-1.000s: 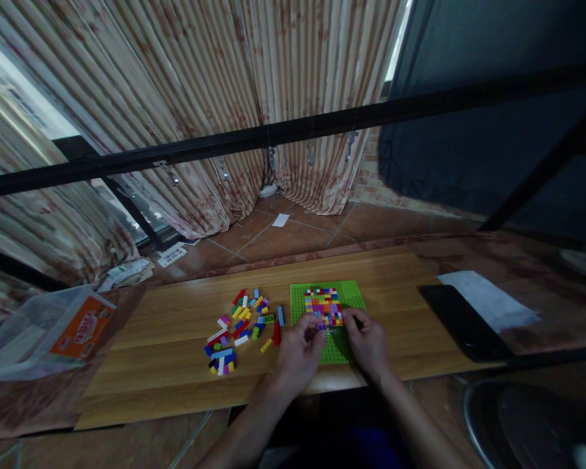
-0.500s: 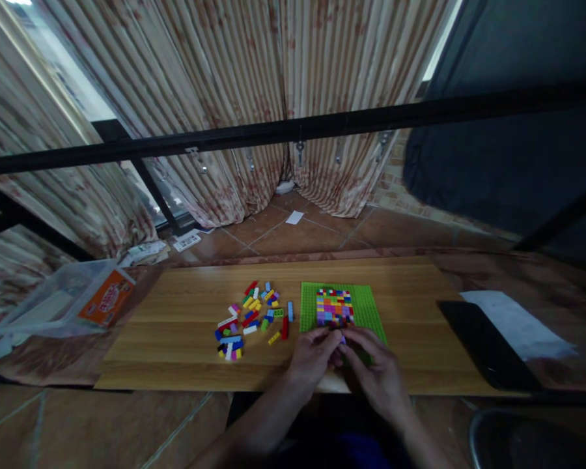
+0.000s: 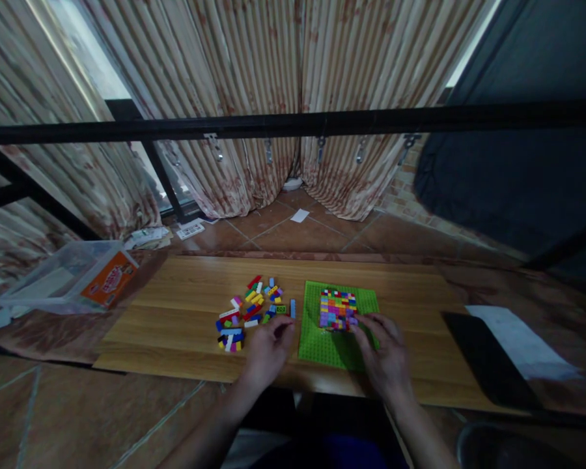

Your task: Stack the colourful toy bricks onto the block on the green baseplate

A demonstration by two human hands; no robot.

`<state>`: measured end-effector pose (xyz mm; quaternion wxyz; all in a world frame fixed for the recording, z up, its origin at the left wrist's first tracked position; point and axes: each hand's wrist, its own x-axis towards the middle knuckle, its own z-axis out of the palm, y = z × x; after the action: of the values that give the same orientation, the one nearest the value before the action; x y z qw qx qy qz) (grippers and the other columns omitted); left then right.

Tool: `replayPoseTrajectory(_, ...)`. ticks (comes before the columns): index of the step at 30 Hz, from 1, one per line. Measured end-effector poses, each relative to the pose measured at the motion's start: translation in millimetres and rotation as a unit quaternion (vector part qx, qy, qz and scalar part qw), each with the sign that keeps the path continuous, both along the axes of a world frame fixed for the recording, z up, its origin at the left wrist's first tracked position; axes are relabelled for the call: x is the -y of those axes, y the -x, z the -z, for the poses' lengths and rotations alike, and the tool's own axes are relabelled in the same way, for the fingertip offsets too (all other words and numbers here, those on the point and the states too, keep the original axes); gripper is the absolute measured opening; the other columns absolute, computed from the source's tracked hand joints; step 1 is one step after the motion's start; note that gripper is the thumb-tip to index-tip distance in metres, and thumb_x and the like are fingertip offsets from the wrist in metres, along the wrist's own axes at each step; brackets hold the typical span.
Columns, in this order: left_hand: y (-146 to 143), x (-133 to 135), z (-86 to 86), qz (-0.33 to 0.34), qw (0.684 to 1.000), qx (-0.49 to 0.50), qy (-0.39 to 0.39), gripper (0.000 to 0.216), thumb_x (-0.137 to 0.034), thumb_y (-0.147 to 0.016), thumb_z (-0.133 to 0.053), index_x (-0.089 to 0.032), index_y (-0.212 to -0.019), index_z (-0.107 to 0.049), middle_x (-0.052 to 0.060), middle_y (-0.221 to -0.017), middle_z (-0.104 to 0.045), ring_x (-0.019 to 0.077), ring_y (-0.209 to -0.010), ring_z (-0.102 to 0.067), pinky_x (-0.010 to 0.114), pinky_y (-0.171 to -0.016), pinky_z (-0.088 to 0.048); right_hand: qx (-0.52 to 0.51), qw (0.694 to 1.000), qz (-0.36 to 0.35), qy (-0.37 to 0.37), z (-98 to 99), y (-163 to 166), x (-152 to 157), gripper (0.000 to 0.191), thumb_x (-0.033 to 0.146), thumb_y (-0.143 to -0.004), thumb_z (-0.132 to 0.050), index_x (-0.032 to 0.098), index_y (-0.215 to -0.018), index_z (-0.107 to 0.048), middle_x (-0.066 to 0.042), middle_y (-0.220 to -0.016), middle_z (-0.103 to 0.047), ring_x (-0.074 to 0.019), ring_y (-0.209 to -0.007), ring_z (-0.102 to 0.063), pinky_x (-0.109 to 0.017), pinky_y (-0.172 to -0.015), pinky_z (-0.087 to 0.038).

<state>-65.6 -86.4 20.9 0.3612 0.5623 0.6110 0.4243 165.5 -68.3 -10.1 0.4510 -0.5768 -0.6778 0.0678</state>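
- The brick patchwork (image 3: 338,306) sits on the green baseplate (image 3: 317,348), toward its far half; roughly square in outline, tightly packed, its sides near parallel to the plate's edges.
- Its colours are mixed: yellow, red, orange and pink through the middle; lilac and pale blue toward the near left; red, white, green and blue bits along the far edge; single bricks there are too small to count.
- The baseplate is bright green and studded, lying flat on the wooden table (image 3: 176,312); bare studs show in front of the patchwork and to both sides.
- The right hand (image 3: 387,355) is at the patchwork's near right corner; thumb and forefinger pinch a lilac brick (image 3: 352,321) there.
- The left hand (image 3: 267,352) is beside the loose bricks (image 3: 254,299), left of the baseplate; its thumb and forefinger are curled close, but I cannot tell whether they hold anything.
- A pale blue brick (image 3: 293,308) stands apart from the scatter, near the baseplate's left edge.
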Motion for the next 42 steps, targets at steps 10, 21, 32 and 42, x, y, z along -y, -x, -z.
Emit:
replayPoseTrajectory(10, 51.5, -8.1, 15.0, -0.072, 0.997, -0.037, -0.011, 0.023, -0.036, -0.078, -0.056, -0.018, -0.087, -0.067, 0.004, -0.083, -0.07, 0.0196, -0.078, -0.064, 0.032, -0.073, -0.048, 0.084, 0.993, 0.016, -0.082, 15.9, 21.6, -9.8, 0.023, 0.036, -0.088, -0.056, 0.026, -0.104, -0.068, -0.009, -0.123, -0.054, -0.0255, -0.111, -0.051, -0.045, -0.088, -0.045)
replayPoseTrajectory(21, 50.8, -5.1, 11.9, -0.067, 0.992, -0.106, -0.013, 0.024, -0.036, -0.082, -0.051, -0.019, -0.091, -0.065, 0.002, -0.085, -0.07, 0.0173, -0.077, -0.065, 0.029, -0.072, -0.05, 0.084, 0.994, 0.029, -0.066, 19.8, 17.0, 4.1, 0.033, 0.033, -0.089, -0.053, 0.027, -0.121, -0.058, -0.011, -0.127, -0.05, -0.0269, -0.115, -0.049, -0.046, -0.09, -0.044)
replayPoseTrajectory(32, 60.8, -3.5, 19.4, -0.071, 0.951, -0.299, -0.037, 0.024, -0.025, -0.084, -0.049, -0.018, -0.104, -0.061, 0.008, -0.103, -0.067, 0.0184, -0.082, -0.065, 0.031, -0.075, -0.051, 0.167, 0.984, 0.021, -0.06, 11.0, 24.3, 3.8, 0.026, 0.032, -0.09, -0.051, 0.027, -0.112, -0.065, -0.011, -0.13, -0.048, -0.0278, -0.112, -0.048, -0.045, -0.088, -0.043)
replayPoseTrajectory(42, 43.2, -9.1, 10.4, -0.045, 0.911, -0.41, -0.02, 0.028, -0.028, -0.084, -0.053, -0.022, -0.111, -0.06, 0.008, -0.112, -0.063, 0.0224, -0.099, -0.062, 0.033, -0.084, -0.05, 0.253, 0.966, 0.016, -0.057, 2.7, 21.1, 6.0, 0.027, 0.032, -0.091, -0.05, 0.027, -0.114, -0.064, -0.011, -0.122, -0.055, -0.0273, -0.102, -0.051, -0.042, -0.081, -0.044)
